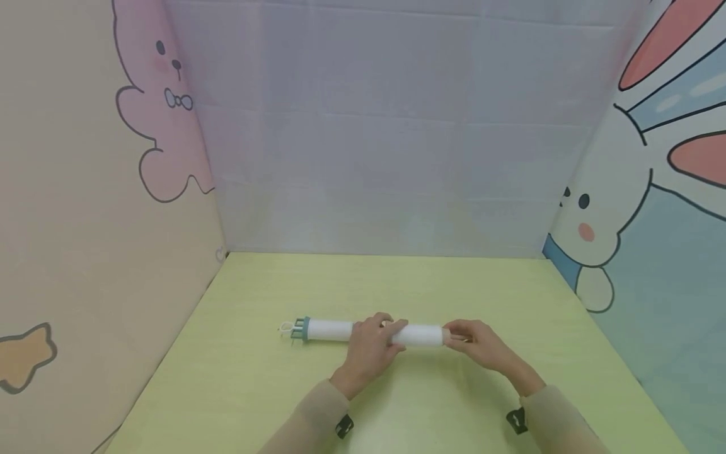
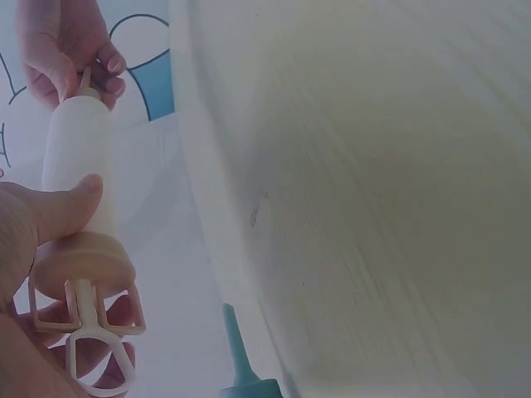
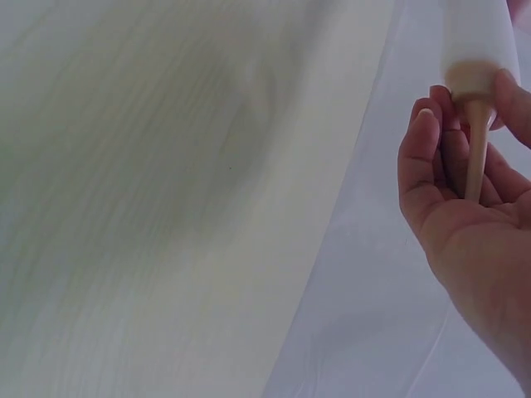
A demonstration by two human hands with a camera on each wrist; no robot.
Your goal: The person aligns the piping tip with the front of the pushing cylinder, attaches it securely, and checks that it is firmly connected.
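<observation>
A long white tube [image 1: 334, 330] lies across the green table [image 1: 255, 391], with a teal cap [image 1: 304, 328] and a small white ring [image 1: 286, 328] at its left end. My left hand [image 1: 374, 340] grips the tube around its middle; in the left wrist view the thumb [image 2: 70, 206] presses on the tube [image 2: 79, 149] just above the cap and ring [image 2: 95, 365]. My right hand [image 1: 462, 337] pinches the thin tip at the tube's right end. In the right wrist view the fingers [image 3: 427, 157] curl round that slim tan tip [image 3: 474, 153].
Printed cloth walls close in the table on three sides: a pink bear [image 1: 161, 113] at the left, a plain pale sheet [image 1: 386, 157] at the back, a white rabbit [image 1: 601, 208] at the right. Beige sleeves [image 1: 317, 416] cover both forearms.
</observation>
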